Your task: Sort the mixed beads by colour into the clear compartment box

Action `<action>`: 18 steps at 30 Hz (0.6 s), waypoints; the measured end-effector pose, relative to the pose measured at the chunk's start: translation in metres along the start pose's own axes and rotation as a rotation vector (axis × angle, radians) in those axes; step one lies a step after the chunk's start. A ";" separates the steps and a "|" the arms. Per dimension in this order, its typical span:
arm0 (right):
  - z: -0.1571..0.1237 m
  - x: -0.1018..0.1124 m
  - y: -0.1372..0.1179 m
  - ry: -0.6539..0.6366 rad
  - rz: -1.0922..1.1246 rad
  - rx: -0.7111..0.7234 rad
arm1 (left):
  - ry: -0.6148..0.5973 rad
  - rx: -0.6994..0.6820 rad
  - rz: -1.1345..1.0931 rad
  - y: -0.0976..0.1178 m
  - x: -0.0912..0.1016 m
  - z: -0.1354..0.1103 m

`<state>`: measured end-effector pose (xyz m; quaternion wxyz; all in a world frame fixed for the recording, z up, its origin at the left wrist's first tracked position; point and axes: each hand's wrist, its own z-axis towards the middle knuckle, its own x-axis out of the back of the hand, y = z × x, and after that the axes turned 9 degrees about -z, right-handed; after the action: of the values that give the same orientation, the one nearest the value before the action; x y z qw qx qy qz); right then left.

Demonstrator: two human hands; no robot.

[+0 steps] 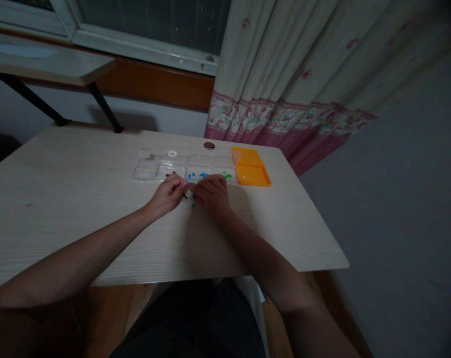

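Note:
My left hand (167,195) is closed in a pinch just in front of the clear compartment box (146,174). Its fingertips almost meet those of my right hand (213,195), whose fingers are bent downward. Anything between the fingertips is too small to make out. Under and between the hands, small loose pieces lie on the table, among them a green piece (193,205) and a dark brown piece (184,196). In the box, dark pieces, blue pieces (203,175) and green pieces (227,175) sit in separate compartments, partly hidden by my hands.
An open orange case (252,171) stands at the box's right end. Behind the box lies a dark oval object (209,145). A raised shelf (61,64) on black legs is at the back left. A floral curtain (270,114) hangs behind the wooden table (79,199).

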<state>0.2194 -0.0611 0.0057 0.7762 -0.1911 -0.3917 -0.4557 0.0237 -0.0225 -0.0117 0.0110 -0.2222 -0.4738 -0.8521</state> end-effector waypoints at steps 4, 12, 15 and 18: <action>0.001 0.000 0.002 0.004 -0.016 0.039 | -0.006 0.008 0.005 0.000 0.002 0.000; 0.001 -0.005 0.006 0.006 0.028 0.017 | -0.004 0.032 -0.025 0.000 0.002 0.000; 0.001 -0.004 0.007 -0.031 0.042 0.014 | 0.000 0.054 -0.071 -0.002 0.003 0.000; 0.001 -0.003 0.007 -0.050 0.049 0.019 | -0.004 0.074 -0.096 -0.003 0.005 0.001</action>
<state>0.2243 -0.0551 0.0040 0.7787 -0.2045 -0.4107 -0.4280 0.0190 -0.0192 -0.0121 -0.0227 -0.2002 -0.5153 -0.8330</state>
